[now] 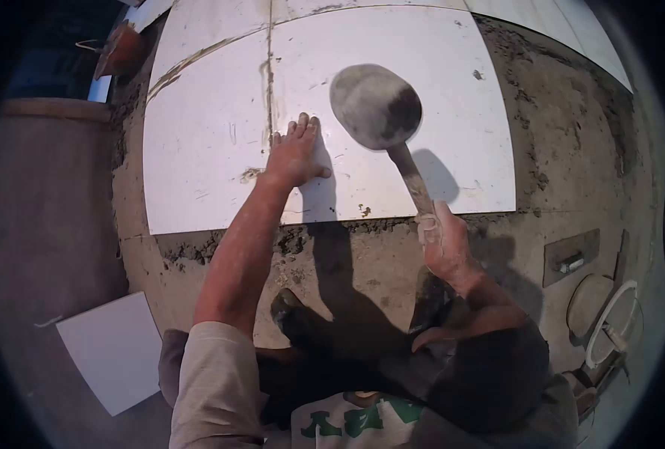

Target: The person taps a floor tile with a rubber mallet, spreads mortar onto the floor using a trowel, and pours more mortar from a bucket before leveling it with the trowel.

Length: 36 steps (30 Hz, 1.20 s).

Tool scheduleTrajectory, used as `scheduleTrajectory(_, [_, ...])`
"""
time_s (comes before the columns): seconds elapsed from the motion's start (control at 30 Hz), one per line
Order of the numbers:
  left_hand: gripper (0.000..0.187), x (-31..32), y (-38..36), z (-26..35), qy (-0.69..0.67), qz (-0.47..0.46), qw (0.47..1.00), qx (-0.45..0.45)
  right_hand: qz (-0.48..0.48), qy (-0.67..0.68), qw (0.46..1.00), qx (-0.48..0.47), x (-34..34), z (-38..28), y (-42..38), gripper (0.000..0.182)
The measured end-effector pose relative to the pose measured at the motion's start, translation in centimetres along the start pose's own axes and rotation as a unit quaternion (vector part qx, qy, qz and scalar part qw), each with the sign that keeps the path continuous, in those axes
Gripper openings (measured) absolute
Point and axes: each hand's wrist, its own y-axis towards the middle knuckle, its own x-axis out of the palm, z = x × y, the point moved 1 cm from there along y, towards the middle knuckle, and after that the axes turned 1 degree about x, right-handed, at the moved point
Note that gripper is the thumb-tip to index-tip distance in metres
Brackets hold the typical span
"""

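My right hand (446, 243) is wrapped round the wooden handle of a rubber mallet (377, 106). The mallet's large grey, dusty head is raised over a white floor tile (452, 82), and its shadow falls on the tile to the right. My left hand (295, 156) lies on the white tiles beside the seam, with its fingers stretched forward and the thumb out to the side. Grey mortar (291, 239) shows along the near edge of the tiles. Dirt marks and mortar smears run along the joints.
A loose white tile piece (112, 352) lies at lower left. On the right are a flat trowel (572, 258) and a round bucket (613, 322). A reddish container (121, 49) stands at upper left. My shoes (295, 310) rest on the bare floor near the mortar edge.
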Motion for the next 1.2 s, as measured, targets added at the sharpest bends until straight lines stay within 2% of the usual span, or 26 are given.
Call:
scheduleTrajectory(0.07, [0.111,-0.3,-0.5,0.3,-0.005,-0.010,1.000,-0.015,0.014,-0.045,0.998,-0.029,1.2,2.2,0.5,0.028])
scheduleTrajectory(0.13, [0.110,-0.3,-0.8,0.5,0.004,0.032,0.999,-0.021,-0.035,-0.228,0.968,0.096,2.6,5.1,1.7,0.029])
scheduleTrajectory(0.17, [0.109,-0.4,-0.6,0.5,0.030,0.021,0.999,-0.027,-0.033,-0.228,0.969,0.093,2.5,5.2,1.7,0.029])
scheduleTrajectory(0.23, [0.110,-0.7,-0.7,0.6,0.026,0.021,0.999,-0.040,-0.010,-0.178,0.984,0.025,2.1,3.1,1.7,0.031])
scheduleTrajectory(0.33, [0.111,-0.6,-0.8,0.5,0.025,0.008,0.999,-0.038,-0.009,-0.125,0.992,0.019,1.4,2.4,0.0,0.030])
scheduleTrajectory(0.37, [0.110,-0.2,-1.0,0.3,0.006,0.031,0.999,-0.035,-0.029,-0.111,0.991,0.065,1.2,2.7,-0.9,0.029])
scheduleTrajectory(0.43, [0.108,0.0,-1.4,0.1,-0.026,0.071,0.997,-0.021,-0.041,-0.112,0.988,0.095,0.6,4.0,-3.8,0.028])
scheduleTrajectory(0.47, [0.110,-0.2,-1.3,0.2,-0.025,0.055,0.997,-0.043,-0.050,-0.115,0.985,0.119,0.1,4.7,-5.1,0.028])
scheduleTrajectory(0.5, [0.112,0.7,-0.6,-0.7,-0.064,0.071,0.995,-0.028,-0.031,-0.125,0.984,0.126,-0.4,5.5,-6.6,0.028])
scheduleTrajectory(0.53, [0.111,0.2,-1.1,-0.3,-0.069,0.087,0.994,-0.026,-0.025,-0.140,0.985,0.098,-0.8,6.4,-8.1,0.029])
scheduleTrajectory(0.57, [0.110,-0.1,-1.5,0.3,-0.039,0.070,0.994,-0.071,-0.020,-0.157,0.985,0.071,-1.2,7.2,-9.8,0.029])
scheduleTrajectory(0.6, [0.112,2.0,-0.2,-1.8,-0.086,0.100,0.991,-0.034,-0.001,-0.167,0.983,0.081,-1.3,7.8,-12.0,0.029])
scheduleTrajectory(0.67, [0.116,0.5,-1.1,-0.1,-0.050,0.086,0.991,-0.091,0.066,-0.226,0.966,0.110,-1.1,8.3,-15.6,0.031])
scheduleTrajectory(0.77, [0.117,1.2,-0.8,-0.4,-0.053,0.096,0.991,-0.071,0.049,-0.275,0.949,0.145,-3.8,1.0,-15.9,0.035])
scheduleTrajectory(0.8, [0.117,0.5,-1.4,0.2,-0.050,0.084,0.990,-0.097,0.055,-0.275,0.949,0.146,-3.5,4.0,-17.8,0.035])
scheduleTrajectory(0.83, [0.118,-0.2,-1.7,0.6,-0.046,0.077,0.988,-0.124,-0.023,-0.147,0.956,0.253,-3.0,8.5,-19.7,0.039])
scheduleTrajectory(0.87, [0.118,-0.4,-1.7,0.8,-0.044,0.096,0.987,-0.120,-0.100,-0.014,0.936,0.338,-2.5,13.3,-20.8,0.043])
scheduleTrajectory(0.9, [0.119,-0.1,-1.6,0.8,-0.030,0.087,0.988,-0.124,-0.092,-0.015,0.943,0.318,-3.2,12.5,-18.5,0.043])
scheduleTrajectory(0.97, [0.120,0.1,-1.5,0.3,-0.009,0.082,0.987,-0.137,-0.137,-0.269,0.933,0.196,-4.5,7.9,-14.9,0.044])
scheduleTrajectory(1.03, [0.121,0.4,-1.7,0.2,-0.002,0.077,0.991,-0.107,-0.137,-0.263,0.939,0.171,-4.4,8.8,-14.0,0.047])
scheduleTrajectory(1.2, [0.119,-0.2,-2.0,0.8,0.003,0.066,0.991,-0.115,-0.149,-0.237,0.953,0.112,-4.9,11.1,-12.3,0.053])
